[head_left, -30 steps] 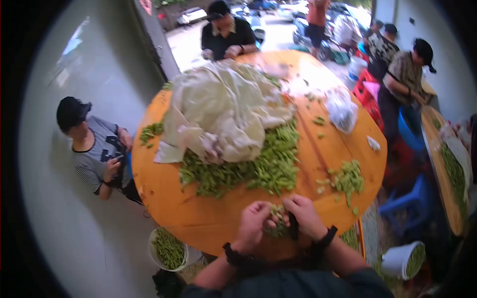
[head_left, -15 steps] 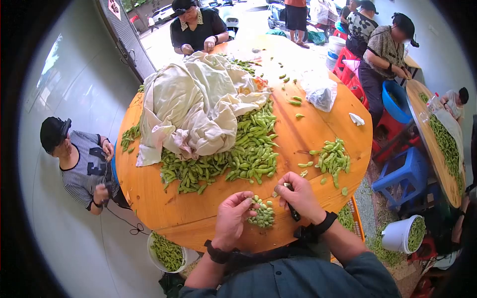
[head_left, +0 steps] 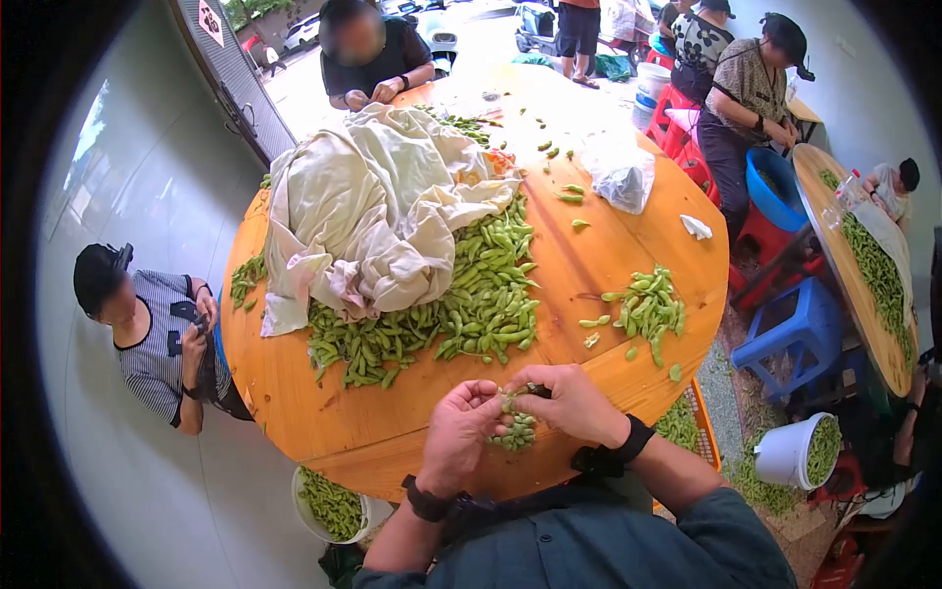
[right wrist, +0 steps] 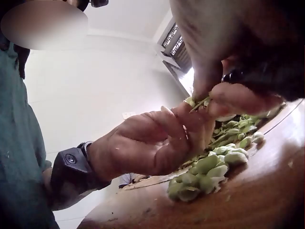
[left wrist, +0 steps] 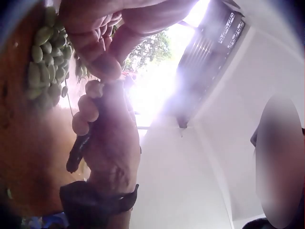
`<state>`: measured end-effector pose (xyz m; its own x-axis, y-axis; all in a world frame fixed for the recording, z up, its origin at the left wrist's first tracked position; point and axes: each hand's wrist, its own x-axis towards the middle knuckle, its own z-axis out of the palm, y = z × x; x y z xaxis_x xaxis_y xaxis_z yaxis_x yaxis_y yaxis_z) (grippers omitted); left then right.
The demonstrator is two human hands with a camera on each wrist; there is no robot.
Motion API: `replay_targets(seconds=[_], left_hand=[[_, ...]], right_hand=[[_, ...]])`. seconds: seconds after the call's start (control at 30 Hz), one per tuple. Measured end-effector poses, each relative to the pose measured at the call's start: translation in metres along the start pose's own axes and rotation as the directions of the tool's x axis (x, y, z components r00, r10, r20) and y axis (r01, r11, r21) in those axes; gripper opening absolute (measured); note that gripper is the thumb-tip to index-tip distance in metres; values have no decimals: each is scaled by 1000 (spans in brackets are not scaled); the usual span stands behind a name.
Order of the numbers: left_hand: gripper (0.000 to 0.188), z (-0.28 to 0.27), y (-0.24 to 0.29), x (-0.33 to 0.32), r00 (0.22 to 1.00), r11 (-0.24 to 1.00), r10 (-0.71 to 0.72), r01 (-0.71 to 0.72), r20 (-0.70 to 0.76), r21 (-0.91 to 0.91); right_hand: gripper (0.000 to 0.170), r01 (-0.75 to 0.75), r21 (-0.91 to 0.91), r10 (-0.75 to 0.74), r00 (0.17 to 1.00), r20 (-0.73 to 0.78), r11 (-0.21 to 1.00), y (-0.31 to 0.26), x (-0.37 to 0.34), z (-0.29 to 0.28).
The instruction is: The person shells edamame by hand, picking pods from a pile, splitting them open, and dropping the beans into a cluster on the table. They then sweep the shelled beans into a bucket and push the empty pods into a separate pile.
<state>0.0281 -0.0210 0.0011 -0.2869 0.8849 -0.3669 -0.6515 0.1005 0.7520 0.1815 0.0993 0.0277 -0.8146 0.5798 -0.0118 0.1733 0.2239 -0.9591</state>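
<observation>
My left hand point(head_left: 457, 432) and right hand point(head_left: 577, 404) meet over the near edge of the round wooden table. Between their fingertips is a small green edamame pod point(right wrist: 201, 103), pinched by my left thumb and fingers and largely hidden by them. My right hand curls round a slim dark-handled tool point(left wrist: 78, 153), whose end sticks out below the fingers; its working tip is hidden. Directly beneath both hands lies a small heap of shelled green beans point(head_left: 514, 435), seen closer in the right wrist view.
A large pile of pods point(head_left: 491, 294) lies beyond, partly under a cream cloth point(head_left: 363, 206). To the right are a smaller pod heap point(head_left: 650, 309) and a plastic bag point(head_left: 623, 182). Buckets point(head_left: 782, 454) of green pods stand below. Other people sit or stand around the tables.
My hands were together a second ago, moved apart half a second ago with the bean heap exposed between them, and are together again. The head view has shifted.
</observation>
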Motion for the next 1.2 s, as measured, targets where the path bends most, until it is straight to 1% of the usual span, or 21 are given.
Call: replay_targets(seconds=[0.03,0.1,0.33,0.4,0.43,0.5,0.53,0.6,0.63,0.7,0.73,0.77,0.83,0.87,0.9,0.93,0.97,1.0,1.03,1.07,1.2], left_hand=[[17,0,-1,0,1000,1000,-2,2,-1,-1],[16,0,-3,1,1000,1000,6,-6,15,4],[15,16,5,-6,997,996,-72,70,31,58],[16,19,7,-6,998,979,-56,59,-21,197],[16,19,7,-6,998,978,-60,63,-21,200],[15,17,8,-7,991,895,129,-96,-48,435],[15,12,7,-6,991,895,126,-92,-49,436],[13,-1,7,-1,943,660,332,-226,-7,717],[13,-2,10,-1,943,658,331,-228,-4,718],[12,-2,15,-2,852,234,458,-392,255,890],[12,-2,17,-3,851,234,459,-392,254,890],[12,-1,19,-3,864,223,431,-383,261,897],[12,-1,24,2,875,211,405,-372,265,904],[13,-2,25,8,850,143,436,-390,296,910],[15,-3,26,14,823,73,463,-405,329,911],[15,-2,27,18,822,71,464,-405,329,912],[16,0,28,22,811,3,471,-395,347,919],[17,1,29,25,800,-66,475,-383,366,921],[17,2,29,29,799,-69,475,-385,370,920],[17,2,28,32,801,-88,468,-378,373,922],[14,3,25,36,801,-161,446,-367,400,916]], right_hand=[[21,-2,0,2,1000,0,1000,2,0,1],[19,116,-70,-119,992,-39,991,7,1,2],[14,208,-134,-218,974,-65,969,8,-1,2],[13,275,-213,-294,953,-65,938,9,-1,3],[13,273,-210,-292,954,-69,939,9,-1,2],[12,223,-216,-257,955,-145,950,11,1,-5],[12,220,-214,-254,956,-146,952,12,1,-12],[12,120,-404,-228,946,-229,907,20,2,-31],[12,120,-403,-228,945,-233,907,25,2,-40],[13,8,-624,-244,924,-294,781,30,0,-55],[17,-86,-694,-200,925,-322,715,27,-3,-59],[17,-85,-694,-201,926,-321,715,22,-6,-59],[20,-66,-773,-382,841,-384,631,10,-7,-56],[20,-64,-773,-382,841,-382,632,10,-7,-52],[18,-17,-762,-338,889,-307,648,10,-9,-44],[17,29,-746,-296,927,-229,665,12,-11,-36],[17,30,-746,-299,926,-230,665,17,-12,-27],[14,68,-718,-229,965,-130,693,24,-12,-16],[12,100,-684,-160,987,-25,722,27,-11,-8],[12,99,-684,-162,986,-28,723,26,-9,-1],[11,203,-616,-124,978,170,761,14,-4,15]])
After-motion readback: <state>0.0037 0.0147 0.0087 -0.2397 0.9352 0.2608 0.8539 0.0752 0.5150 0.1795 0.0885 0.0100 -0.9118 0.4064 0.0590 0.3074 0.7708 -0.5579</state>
